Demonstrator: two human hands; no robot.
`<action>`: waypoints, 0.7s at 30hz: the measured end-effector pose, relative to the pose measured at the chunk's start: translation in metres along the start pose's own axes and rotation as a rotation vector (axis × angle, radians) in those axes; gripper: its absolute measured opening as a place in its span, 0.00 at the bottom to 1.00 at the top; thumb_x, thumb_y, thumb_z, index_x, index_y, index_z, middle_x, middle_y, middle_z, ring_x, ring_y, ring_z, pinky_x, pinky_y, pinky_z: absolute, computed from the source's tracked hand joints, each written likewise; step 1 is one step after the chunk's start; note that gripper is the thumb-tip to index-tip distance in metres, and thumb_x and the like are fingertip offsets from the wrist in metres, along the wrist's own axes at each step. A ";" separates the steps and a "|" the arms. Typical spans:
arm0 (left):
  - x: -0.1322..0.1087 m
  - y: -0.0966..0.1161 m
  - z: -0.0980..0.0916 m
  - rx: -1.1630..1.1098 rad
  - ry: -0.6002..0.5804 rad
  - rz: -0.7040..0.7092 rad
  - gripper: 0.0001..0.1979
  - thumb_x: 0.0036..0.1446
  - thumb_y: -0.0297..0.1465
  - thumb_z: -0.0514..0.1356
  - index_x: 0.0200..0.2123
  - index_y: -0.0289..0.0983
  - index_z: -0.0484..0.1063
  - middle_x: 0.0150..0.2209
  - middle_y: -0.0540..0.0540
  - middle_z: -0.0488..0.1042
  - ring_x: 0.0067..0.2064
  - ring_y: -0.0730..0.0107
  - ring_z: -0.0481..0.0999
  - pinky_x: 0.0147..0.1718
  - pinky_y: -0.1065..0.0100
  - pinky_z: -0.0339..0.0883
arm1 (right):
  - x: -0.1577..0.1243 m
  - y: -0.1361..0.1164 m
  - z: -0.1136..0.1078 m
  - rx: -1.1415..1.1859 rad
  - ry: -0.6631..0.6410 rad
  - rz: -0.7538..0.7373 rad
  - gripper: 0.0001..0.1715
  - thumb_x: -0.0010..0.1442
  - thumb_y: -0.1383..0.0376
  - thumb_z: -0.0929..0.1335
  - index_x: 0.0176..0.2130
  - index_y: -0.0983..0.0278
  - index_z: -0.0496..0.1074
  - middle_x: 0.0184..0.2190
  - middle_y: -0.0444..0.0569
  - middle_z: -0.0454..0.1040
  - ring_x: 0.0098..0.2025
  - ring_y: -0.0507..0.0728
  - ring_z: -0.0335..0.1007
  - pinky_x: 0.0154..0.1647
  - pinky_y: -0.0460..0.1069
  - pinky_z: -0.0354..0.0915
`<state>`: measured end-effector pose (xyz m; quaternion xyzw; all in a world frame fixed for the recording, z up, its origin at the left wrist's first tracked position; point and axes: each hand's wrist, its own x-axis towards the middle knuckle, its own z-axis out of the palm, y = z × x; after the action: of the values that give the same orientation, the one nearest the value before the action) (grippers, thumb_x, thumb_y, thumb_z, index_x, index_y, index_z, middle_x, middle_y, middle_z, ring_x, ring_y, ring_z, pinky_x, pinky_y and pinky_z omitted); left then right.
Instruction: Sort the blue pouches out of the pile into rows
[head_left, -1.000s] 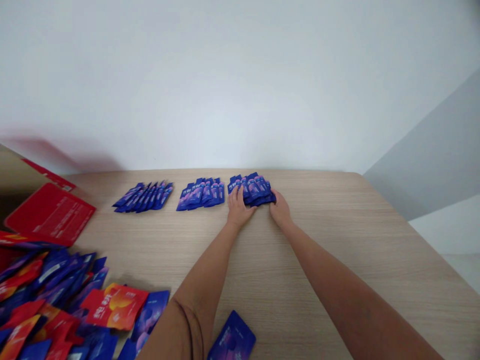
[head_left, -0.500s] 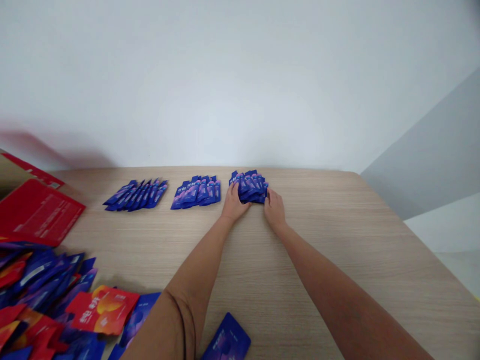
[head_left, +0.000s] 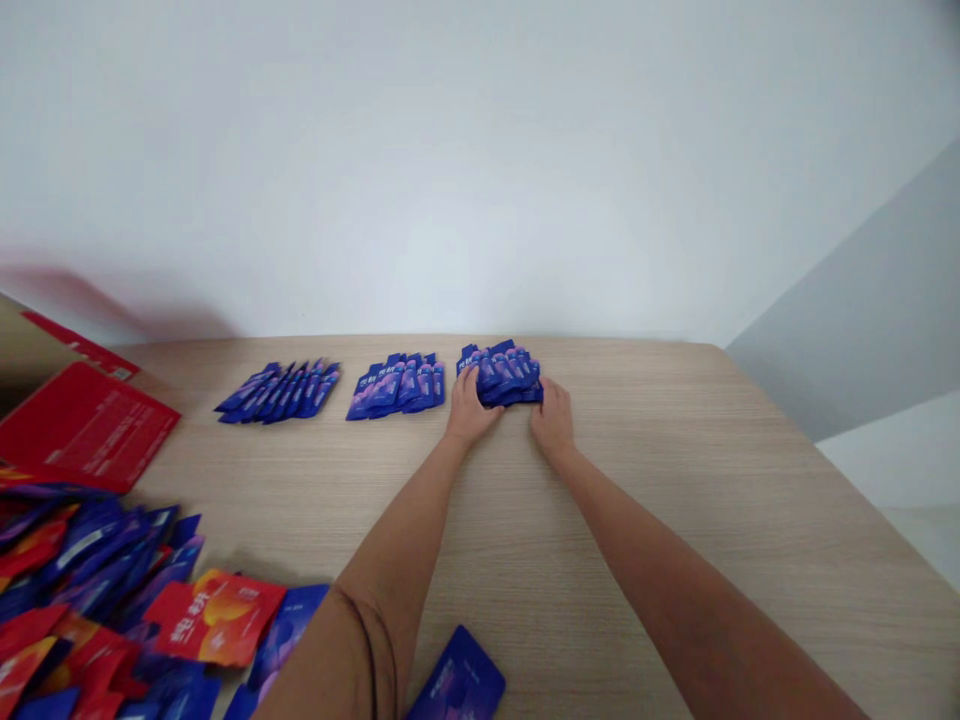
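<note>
At the far side of the wooden table [head_left: 675, 470] lies a fanned row of blue sachets [head_left: 504, 373]. My left hand [head_left: 469, 408] presses on its left end, fingers laid over the packets. At the right end my right hand [head_left: 553, 416] cups the row, fingers curled against the packets. The two hands squeeze the row from both sides. Further left lie a second blue row [head_left: 397, 384] and a third blue row [head_left: 279, 389], neither touched.
A loose heap of blue and red sachets [head_left: 97, 600] covers the near left corner. One blue sachet [head_left: 459, 688] lies near the front edge. A red carton flap [head_left: 82, 425] rests at the left. A white wall stands behind the table.
Both hands have pushed the right row's sachets closer together, so the row is narrower than a second ago. The other two rows have not moved.
</note>
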<state>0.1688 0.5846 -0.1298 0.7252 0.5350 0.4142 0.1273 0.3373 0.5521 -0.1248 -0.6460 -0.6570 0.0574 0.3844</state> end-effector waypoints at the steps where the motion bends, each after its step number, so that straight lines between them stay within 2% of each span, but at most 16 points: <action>1: 0.000 0.000 0.000 0.000 0.001 0.000 0.44 0.38 0.32 0.69 0.59 0.34 0.54 0.61 0.32 0.56 0.63 0.44 0.56 0.61 0.46 0.51 | -0.001 0.000 0.000 -0.016 -0.002 -0.043 0.32 0.53 0.74 0.57 0.57 0.70 0.62 0.55 0.61 0.65 0.59 0.62 0.55 0.60 0.61 0.55; 5: 0.000 -0.001 0.001 -0.009 0.006 0.000 0.45 0.37 0.30 0.69 0.59 0.35 0.54 0.61 0.32 0.57 0.63 0.44 0.56 0.61 0.46 0.52 | -0.004 -0.004 -0.001 -0.111 -0.075 -0.121 0.32 0.56 0.74 0.57 0.59 0.66 0.61 0.60 0.58 0.59 0.63 0.64 0.49 0.60 0.63 0.54; 12: 0.000 -0.003 0.003 -0.020 -0.005 0.008 0.44 0.38 0.30 0.69 0.59 0.34 0.55 0.60 0.31 0.57 0.63 0.44 0.57 0.61 0.46 0.53 | -0.005 -0.009 -0.008 -0.156 -0.123 -0.111 0.32 0.56 0.75 0.57 0.59 0.62 0.63 0.60 0.56 0.57 0.63 0.63 0.48 0.60 0.61 0.54; 17: 0.000 -0.004 0.003 -0.013 -0.011 0.014 0.43 0.38 0.30 0.69 0.58 0.34 0.56 0.60 0.32 0.58 0.62 0.45 0.57 0.60 0.46 0.53 | -0.004 -0.007 -0.008 -0.103 -0.093 -0.132 0.31 0.55 0.76 0.57 0.55 0.59 0.67 0.58 0.55 0.59 0.62 0.62 0.49 0.60 0.61 0.54; 21: 0.000 -0.004 0.003 -0.011 -0.013 0.026 0.41 0.40 0.30 0.68 0.58 0.34 0.55 0.60 0.32 0.57 0.63 0.45 0.57 0.60 0.46 0.53 | -0.003 -0.008 -0.008 -0.039 -0.052 -0.124 0.27 0.53 0.76 0.56 0.50 0.63 0.68 0.54 0.56 0.63 0.60 0.61 0.51 0.59 0.60 0.54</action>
<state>0.1680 0.5872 -0.1336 0.7339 0.5225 0.4143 0.1294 0.3354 0.5451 -0.1161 -0.6099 -0.7065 0.0375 0.3571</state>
